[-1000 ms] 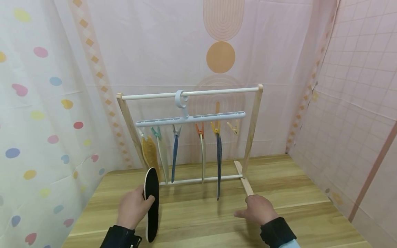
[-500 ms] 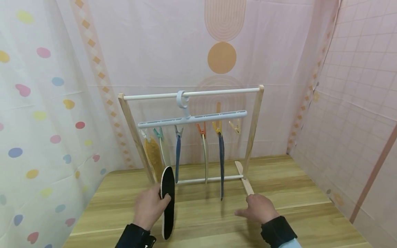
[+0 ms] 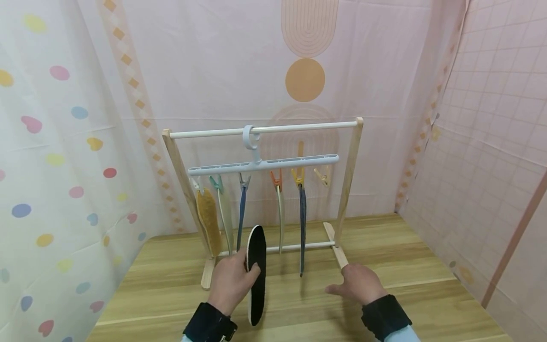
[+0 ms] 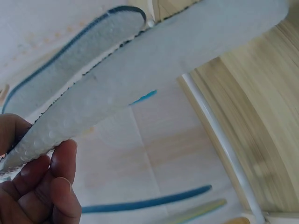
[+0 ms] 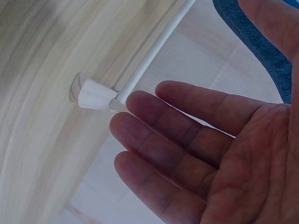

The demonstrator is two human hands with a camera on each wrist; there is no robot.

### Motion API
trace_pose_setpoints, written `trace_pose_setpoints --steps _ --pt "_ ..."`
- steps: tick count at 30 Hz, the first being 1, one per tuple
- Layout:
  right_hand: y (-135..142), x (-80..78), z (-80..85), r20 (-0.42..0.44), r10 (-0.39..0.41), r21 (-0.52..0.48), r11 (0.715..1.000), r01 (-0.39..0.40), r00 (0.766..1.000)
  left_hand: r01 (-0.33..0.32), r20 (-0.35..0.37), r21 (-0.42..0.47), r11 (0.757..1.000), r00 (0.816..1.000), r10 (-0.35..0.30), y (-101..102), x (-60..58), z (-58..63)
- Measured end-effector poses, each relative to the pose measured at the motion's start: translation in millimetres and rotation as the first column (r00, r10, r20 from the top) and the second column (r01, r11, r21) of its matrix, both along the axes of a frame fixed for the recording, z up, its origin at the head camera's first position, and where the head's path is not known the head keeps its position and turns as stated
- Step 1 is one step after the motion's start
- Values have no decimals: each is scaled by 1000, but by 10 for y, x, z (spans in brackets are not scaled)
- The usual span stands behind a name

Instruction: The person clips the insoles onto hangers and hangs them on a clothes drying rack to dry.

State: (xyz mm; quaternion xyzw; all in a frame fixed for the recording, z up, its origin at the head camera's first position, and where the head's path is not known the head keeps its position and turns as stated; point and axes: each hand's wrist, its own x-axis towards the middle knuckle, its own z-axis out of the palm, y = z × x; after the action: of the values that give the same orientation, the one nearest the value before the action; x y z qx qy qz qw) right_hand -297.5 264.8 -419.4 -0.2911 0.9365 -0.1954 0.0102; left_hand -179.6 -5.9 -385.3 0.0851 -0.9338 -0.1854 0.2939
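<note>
My left hand (image 3: 232,280) pinches a shoe insole (image 3: 257,275), thumb on its black face and fingers on its pale back. It stands upright on edge, in front of the hanger (image 3: 262,165). In the left wrist view the insole's pale, dimpled back (image 4: 140,70) slants across the picture. My right hand (image 3: 361,285) is held over the table at the right, fingers straight and thumb apart, with nothing in it. Several insoles hang from the hanger's coloured clips: a mustard one (image 3: 208,221), pale ones, a blue one (image 3: 241,213) and a dark blue one (image 3: 302,228).
The hanger hooks over the white top bar (image 3: 307,127) of a small wooden rack (image 3: 349,175) on the wood-grain table (image 3: 410,275). A pale yellow clip (image 3: 322,176) at the hanger's right end holds nothing. Patterned curtains (image 3: 205,61) stand behind and at the sides.
My left hand has carried the black insole rightward, from before the mustard insole to near the rack's middle. My right hand has barely moved. The hanger swayed slightly.
</note>
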Motion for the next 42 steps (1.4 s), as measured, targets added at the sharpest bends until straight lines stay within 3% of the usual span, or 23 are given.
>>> trace_pose_setpoints --steps 11,28,35,42 --pt "-3 -34 53 25 -19 29 999 18 1000 59 -14 -17 998 998 -59 302 -93 73" --pt "40 -105 249 -42 -21 12 1000 22 999 152 -77 -31 988 985 -154 674 -234 194" --pt "60 -209 353 -112 4 35 999 0 994 135 -88 -81 988 986 -142 779 -310 237" --pt "84 -278 470 -161 -22 47 998 30 987 149 -110 -78 986 981 -157 839 -390 253"
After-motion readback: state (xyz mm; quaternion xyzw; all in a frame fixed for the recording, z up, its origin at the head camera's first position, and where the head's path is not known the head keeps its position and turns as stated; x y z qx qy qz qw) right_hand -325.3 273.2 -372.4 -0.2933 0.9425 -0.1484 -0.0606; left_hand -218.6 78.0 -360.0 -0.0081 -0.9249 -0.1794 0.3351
